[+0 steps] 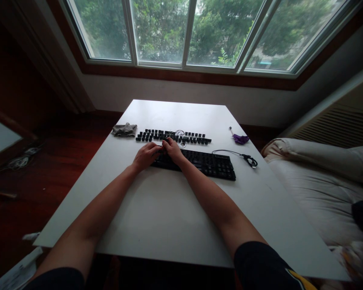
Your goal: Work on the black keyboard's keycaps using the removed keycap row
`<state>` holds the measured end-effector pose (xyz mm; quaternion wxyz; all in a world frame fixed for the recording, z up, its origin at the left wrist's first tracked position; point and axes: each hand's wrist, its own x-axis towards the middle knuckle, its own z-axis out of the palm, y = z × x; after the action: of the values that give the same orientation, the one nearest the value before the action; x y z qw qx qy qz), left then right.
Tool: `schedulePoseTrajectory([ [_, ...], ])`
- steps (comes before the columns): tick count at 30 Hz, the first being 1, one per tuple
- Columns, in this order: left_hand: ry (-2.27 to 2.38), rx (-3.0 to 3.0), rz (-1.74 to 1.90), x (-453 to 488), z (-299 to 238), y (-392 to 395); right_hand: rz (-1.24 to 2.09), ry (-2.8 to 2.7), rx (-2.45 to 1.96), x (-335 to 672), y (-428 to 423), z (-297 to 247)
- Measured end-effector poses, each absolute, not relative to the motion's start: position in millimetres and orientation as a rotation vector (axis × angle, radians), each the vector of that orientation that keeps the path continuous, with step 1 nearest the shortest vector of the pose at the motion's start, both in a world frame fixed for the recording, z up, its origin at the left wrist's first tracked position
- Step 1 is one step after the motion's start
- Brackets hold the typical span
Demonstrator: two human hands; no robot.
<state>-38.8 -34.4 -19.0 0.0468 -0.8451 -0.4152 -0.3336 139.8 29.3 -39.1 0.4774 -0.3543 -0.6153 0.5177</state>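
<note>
Meeting near the centre of the frame, the left hand (147, 156) and the right hand (173, 150) are bending over the left end of a black keyboard (213, 164), which is lying slightly aslant on the white tabletop (175, 217). Each grip is narrowing to bunched fingers, almost tip to tip; whether a small piece is sitting between them cannot be told, since the hands are covering the spot. They are presumably working this close because the parts are small, one hand perhaps steadying what the other is handling. Just beyond the keyboard, loose keys (199, 141) are standing in rows, an arrangement that is seemingly preserving their order and keeping each one within reach. A thin wire loop (179, 130) is showing among them, near the right hand. To the right, the cable (249, 160) is lying bundled, likely so that no slack is crossing the keyboard. A grey cloth (124, 130) is resting at the left end of the rows, and a purple cloth (240, 139) is resting at the tabletop's right edge; both are occupying the margins, perhaps so as not to crowd the hands. Across the top, a window (159, 32) is lighting the rows.
</note>
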Motion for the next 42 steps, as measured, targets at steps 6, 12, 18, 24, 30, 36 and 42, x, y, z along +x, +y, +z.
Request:
schedulePoseTrajectory([
  [6, -1.215, -2.593, -0.992, -37, -15, -37, 1.287, -1.487, -0.853, 140, 29, -36],
  [12, -1.237, -2.609, -1.075, -36, -17, -37, 1.312, -1.464, -0.824, 140, 28, -38],
  [18, -1.329, -2.647, -1.158, -38, -19, -36, 1.292, -1.502, -0.874, 139, 28, -38],
  [24, -1.446, -2.640, -1.384, -36, -19, -35, 1.276, -1.510, -0.871, 138, 28, -38],
  [30, -1.617, -2.391, -1.484, -48, -20, -30, 1.406, -1.317, -0.867, 137, 27, -36],
  [36, -1.899, -2.092, -1.460, -73, -29, -19, 1.428, -1.307, -0.844, 137, 26, -34],
  [42, -2.018, -2.098, -1.288, -80, -36, -17, 1.489, -1.360, -0.958, 134, 22, -29],
])
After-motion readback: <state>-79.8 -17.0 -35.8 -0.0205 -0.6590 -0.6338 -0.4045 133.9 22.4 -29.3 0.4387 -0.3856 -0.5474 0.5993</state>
